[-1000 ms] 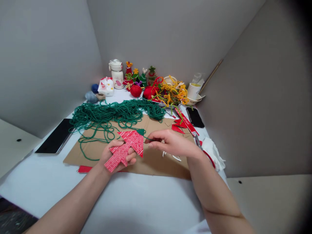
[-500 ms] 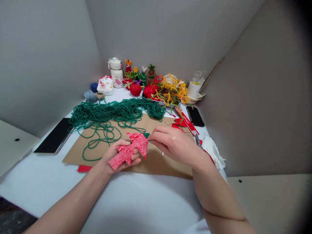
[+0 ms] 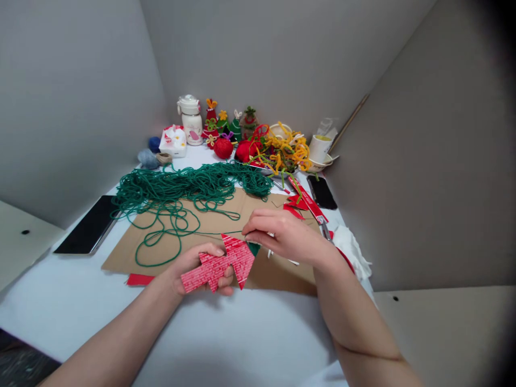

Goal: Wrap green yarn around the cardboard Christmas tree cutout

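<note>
My left hand [image 3: 205,269] grips a red, white-printed card cutout [image 3: 217,269] shaped like a tree, its tip pointing right. Dark green yarn is wound round the tip [image 3: 253,248]. Just at that tip, the thumb and fingers of my right hand [image 3: 274,231] are pinched on a green strand, partly hidden by the fingers. From there the strand runs left to a loose heap of green yarn [image 3: 181,183]. Below both hands lies a brown cardboard sheet [image 3: 274,271].
Behind the yarn stand a white bottle [image 3: 191,121], a tissue pack [image 3: 173,141], small yarn-wrapped trees [image 3: 236,126] and a red yarn ball [image 3: 223,148]. A tablet [image 3: 86,226] lies left; a phone [image 3: 321,192], scissors [image 3: 325,231] and crumpled tissue [image 3: 350,250] lie right.
The card cutout has tilted, its tip turning down and right. My right hand has shifted slightly at the tip, and the strand now stretches left from its fingers.
</note>
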`<act>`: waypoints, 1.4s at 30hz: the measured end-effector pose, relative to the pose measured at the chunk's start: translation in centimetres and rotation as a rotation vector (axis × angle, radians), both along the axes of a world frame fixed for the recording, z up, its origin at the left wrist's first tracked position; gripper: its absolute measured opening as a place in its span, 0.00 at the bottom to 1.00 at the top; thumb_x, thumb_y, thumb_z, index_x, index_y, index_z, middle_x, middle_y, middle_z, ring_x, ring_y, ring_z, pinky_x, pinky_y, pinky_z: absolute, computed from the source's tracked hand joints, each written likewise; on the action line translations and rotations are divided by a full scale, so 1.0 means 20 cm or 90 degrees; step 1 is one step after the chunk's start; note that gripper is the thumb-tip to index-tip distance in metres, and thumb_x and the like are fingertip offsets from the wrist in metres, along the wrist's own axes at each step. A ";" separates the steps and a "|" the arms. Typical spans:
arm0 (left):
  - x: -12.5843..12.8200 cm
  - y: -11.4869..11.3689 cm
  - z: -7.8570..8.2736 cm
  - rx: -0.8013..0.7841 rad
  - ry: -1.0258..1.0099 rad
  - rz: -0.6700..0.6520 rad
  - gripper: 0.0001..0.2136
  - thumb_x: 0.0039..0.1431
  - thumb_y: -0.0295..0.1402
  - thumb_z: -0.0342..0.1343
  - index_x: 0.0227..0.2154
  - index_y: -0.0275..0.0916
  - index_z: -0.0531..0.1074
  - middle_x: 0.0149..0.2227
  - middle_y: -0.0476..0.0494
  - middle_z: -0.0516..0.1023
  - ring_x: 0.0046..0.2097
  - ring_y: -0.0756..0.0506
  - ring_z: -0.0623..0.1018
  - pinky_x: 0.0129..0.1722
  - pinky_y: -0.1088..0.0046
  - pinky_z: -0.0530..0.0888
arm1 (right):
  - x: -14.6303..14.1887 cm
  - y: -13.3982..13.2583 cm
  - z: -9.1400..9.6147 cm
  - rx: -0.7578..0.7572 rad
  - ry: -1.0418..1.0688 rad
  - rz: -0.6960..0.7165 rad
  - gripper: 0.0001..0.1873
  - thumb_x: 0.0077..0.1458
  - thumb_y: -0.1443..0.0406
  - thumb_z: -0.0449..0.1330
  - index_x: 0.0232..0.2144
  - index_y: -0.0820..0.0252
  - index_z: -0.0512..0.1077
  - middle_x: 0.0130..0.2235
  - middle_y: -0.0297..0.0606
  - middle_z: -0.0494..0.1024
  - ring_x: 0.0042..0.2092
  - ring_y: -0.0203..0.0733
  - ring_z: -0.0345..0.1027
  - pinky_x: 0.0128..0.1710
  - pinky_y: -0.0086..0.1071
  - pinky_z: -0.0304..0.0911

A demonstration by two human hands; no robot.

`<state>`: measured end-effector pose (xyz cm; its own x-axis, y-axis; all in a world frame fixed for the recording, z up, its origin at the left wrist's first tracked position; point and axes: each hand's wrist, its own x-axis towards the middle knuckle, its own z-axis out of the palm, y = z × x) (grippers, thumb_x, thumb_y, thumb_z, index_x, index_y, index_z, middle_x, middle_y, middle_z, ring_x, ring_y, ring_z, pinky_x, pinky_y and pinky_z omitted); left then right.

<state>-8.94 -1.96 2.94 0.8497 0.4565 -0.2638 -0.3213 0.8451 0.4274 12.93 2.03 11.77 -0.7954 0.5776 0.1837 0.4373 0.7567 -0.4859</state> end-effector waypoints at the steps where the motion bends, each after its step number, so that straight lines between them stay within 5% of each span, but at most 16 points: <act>1: 0.00 0.00 0.00 0.006 -0.003 -0.002 0.16 0.50 0.34 0.47 0.35 0.26 0.71 0.23 0.41 0.72 0.23 0.49 0.70 0.29 0.66 0.72 | 0.00 0.01 0.00 -0.009 0.006 0.008 0.09 0.61 0.65 0.51 0.35 0.60 0.71 0.35 0.38 0.73 0.35 0.37 0.65 0.35 0.29 0.58; 17: -0.03 -0.01 0.03 0.132 -0.020 0.074 0.13 0.51 0.31 0.48 0.37 0.30 0.70 0.23 0.41 0.74 0.23 0.47 0.74 0.29 0.67 0.74 | -0.01 0.06 -0.04 -0.235 0.004 0.036 0.11 0.57 0.69 0.50 0.36 0.61 0.73 0.33 0.34 0.75 0.33 0.34 0.65 0.34 0.26 0.59; 25: -0.03 -0.01 0.03 0.151 -0.014 0.126 0.25 0.51 0.31 0.47 0.55 0.38 0.61 0.27 0.44 0.75 0.24 0.47 0.75 0.28 0.65 0.74 | -0.03 0.05 -0.05 -0.304 0.084 0.096 0.12 0.58 0.68 0.49 0.36 0.60 0.73 0.40 0.34 0.74 0.41 0.36 0.66 0.42 0.26 0.59; 30: -0.02 0.00 0.02 0.152 -0.032 0.122 0.15 0.50 0.31 0.49 0.40 0.31 0.71 0.25 0.42 0.75 0.24 0.47 0.75 0.29 0.66 0.74 | -0.03 0.06 -0.08 -0.283 0.023 0.074 0.11 0.57 0.65 0.50 0.29 0.63 0.70 0.25 0.29 0.65 0.27 0.31 0.57 0.27 0.23 0.54; 34: -0.02 -0.01 0.03 0.147 -0.031 0.153 0.13 0.50 0.31 0.48 0.37 0.30 0.70 0.25 0.42 0.74 0.24 0.48 0.73 0.29 0.66 0.74 | -0.03 0.07 -0.10 -0.275 -0.004 0.088 0.11 0.58 0.66 0.50 0.29 0.64 0.70 0.25 0.29 0.65 0.26 0.30 0.56 0.26 0.23 0.53; 42: 0.00 -0.02 0.06 0.126 0.055 0.226 0.11 0.51 0.31 0.50 0.36 0.32 0.70 0.25 0.43 0.75 0.25 0.48 0.74 0.33 0.65 0.74 | 0.05 0.10 -0.04 -0.166 0.089 -0.030 0.15 0.56 0.62 0.56 0.47 0.58 0.69 0.47 0.39 0.72 0.48 0.39 0.65 0.49 0.33 0.58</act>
